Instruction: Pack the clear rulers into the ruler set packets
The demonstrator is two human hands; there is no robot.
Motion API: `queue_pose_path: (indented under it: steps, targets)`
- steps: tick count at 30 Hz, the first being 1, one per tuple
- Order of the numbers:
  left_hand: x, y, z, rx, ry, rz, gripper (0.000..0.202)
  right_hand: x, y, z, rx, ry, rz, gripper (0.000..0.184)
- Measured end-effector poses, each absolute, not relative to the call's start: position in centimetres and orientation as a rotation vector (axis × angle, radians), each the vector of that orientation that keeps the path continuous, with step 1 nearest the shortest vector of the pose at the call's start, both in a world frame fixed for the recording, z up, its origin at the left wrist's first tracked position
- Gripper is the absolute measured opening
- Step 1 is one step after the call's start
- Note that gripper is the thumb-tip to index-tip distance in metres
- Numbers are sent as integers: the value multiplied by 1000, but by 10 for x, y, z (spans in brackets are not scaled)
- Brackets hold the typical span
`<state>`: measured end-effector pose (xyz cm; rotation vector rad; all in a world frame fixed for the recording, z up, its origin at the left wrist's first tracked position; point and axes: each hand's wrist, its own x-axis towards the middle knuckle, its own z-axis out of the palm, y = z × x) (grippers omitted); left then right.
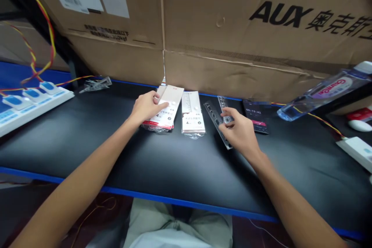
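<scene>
My left hand [147, 107] rests on a stack of white card packets [166, 108] with a red strip at the bottom, its thumb pressed on the top card. Just right of it lies a single bagged white card packet [192, 115]. My right hand [240, 131] reaches over clear plastic stencil-like strips [216, 121], its fingers pinching the end of one strip. A phone [255, 118] with a timer on its screen lies just beyond that hand.
Large cardboard boxes [221, 27] wall off the back of the black table [116, 151]. A white and blue power strip [29, 100] with red-yellow wires sits at left. A clear water bottle [322, 93] lies at right, above another power strip [356, 151]. More clear plastic pieces [95, 84] lie at back left.
</scene>
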<state>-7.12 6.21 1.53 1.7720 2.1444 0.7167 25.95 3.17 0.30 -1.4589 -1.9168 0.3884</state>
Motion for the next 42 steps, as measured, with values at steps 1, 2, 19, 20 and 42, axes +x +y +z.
queue_pose_path:
  steps: [1, 2, 19, 20, 42]
  targets:
    - [-71, 62, 15, 1735, 2132, 731, 52, 260, 33, 4, -1449, -1856, 417, 48]
    - [-71, 62, 15, 1703, 2124, 753, 56, 260, 34, 5, -1435, -1792, 448, 46]
    - [-2, 24, 28, 1129, 1349, 1214, 22, 217, -18, 4, -981, -1980, 512, 15]
    - [-2, 23, 27, 1131, 1345, 1208, 23, 218, -17, 4, -1012, -1958, 535, 15]
    - [-3, 20, 40, 1035, 1252, 1275, 14, 224, -9, 4, -1166, -1611, 956, 24]
